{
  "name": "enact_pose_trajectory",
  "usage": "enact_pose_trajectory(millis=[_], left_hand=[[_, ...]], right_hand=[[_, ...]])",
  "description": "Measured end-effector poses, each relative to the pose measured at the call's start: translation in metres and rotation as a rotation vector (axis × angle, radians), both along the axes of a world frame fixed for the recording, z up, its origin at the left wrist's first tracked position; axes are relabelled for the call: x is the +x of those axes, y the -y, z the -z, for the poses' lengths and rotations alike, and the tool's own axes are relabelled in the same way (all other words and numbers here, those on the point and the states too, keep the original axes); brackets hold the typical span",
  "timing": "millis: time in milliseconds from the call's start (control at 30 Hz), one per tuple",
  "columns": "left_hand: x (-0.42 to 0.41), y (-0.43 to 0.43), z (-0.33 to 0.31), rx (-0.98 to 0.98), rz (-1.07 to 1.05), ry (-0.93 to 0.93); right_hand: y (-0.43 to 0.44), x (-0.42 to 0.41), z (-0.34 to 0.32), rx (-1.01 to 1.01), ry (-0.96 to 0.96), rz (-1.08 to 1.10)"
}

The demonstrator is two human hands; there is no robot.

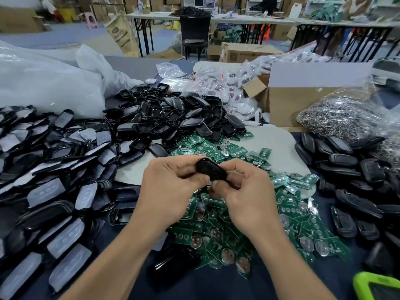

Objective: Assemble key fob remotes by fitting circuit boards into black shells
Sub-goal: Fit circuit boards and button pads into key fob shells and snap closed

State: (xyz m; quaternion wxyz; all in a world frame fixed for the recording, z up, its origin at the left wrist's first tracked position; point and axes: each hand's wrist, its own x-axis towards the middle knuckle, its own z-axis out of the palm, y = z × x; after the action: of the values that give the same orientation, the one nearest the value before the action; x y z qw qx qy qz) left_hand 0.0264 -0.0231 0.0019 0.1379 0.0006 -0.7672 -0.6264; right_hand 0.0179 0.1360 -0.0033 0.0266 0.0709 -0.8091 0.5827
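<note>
Resting in the fingers point(181, 167), a glossy black oval plastic shell point(211, 171) is gripped by the curled left hand point(171, 187) and right hand point(244, 191); below the fingers spreads a heap of green rectangular circuit boards point(216, 230); beyond the fingertips, a pile of black shells point(173, 113)

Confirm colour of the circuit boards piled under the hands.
Green rectangular circuit boards, clearest in head view.

There is one view only, from a camera worn on the person's head. It faces forward and down over the table point(216, 286). The left hand point(171, 185) and the right hand point(246, 191) are near it, at the middle. The wide lens also takes in the other tables point(249, 19) far behind, at the top edge.
</note>
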Motion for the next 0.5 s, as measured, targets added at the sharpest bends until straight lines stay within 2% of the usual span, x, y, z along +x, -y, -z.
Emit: enact_pose_trajectory(millis=[100, 133, 200, 233, 267, 300, 367, 433, 500], left_hand=[[0.005, -0.004, 0.0, -0.175, 0.058, 0.077], [0.006, -0.005, 0.0, -0.193, 0.052, 0.083], [0.006, -0.006, 0.002, -0.215, 0.01, 0.081], [0.005, -0.005, 0.004, -0.221, -0.012, 0.076], [0.004, -0.004, 0.005, -0.23, -0.034, 0.077], [0.002, -0.001, 0.006, -0.245, -0.055, 0.08], [-0.002, 0.005, 0.007, -0.318, -0.098, 0.086], [-0.005, 0.013, 0.007, -0.41, -0.151, 0.085], [-0.009, 0.024, 0.006, -0.438, -0.223, 0.084]], right_hand=[[-0.017, -0.008, -0.008, 0.049, 0.08, -0.02], [-0.025, -0.012, -0.011, -0.128, 0.11, 0.045], [-0.038, -0.017, -0.022, -0.774, 0.207, 0.136], [-0.042, -0.018, -0.024, -0.942, 0.214, 0.171], [-0.043, -0.019, -0.023, -0.933, 0.2, 0.201], [-0.039, -0.018, -0.019, -0.764, 0.164, 0.232], [-0.022, -0.012, -0.011, -0.191, 0.039, 0.223], [-0.002, -0.006, 0.0, 0.371, -0.072, 0.086], [0.011, -0.005, 0.008, 0.661, -0.103, -0.024]])
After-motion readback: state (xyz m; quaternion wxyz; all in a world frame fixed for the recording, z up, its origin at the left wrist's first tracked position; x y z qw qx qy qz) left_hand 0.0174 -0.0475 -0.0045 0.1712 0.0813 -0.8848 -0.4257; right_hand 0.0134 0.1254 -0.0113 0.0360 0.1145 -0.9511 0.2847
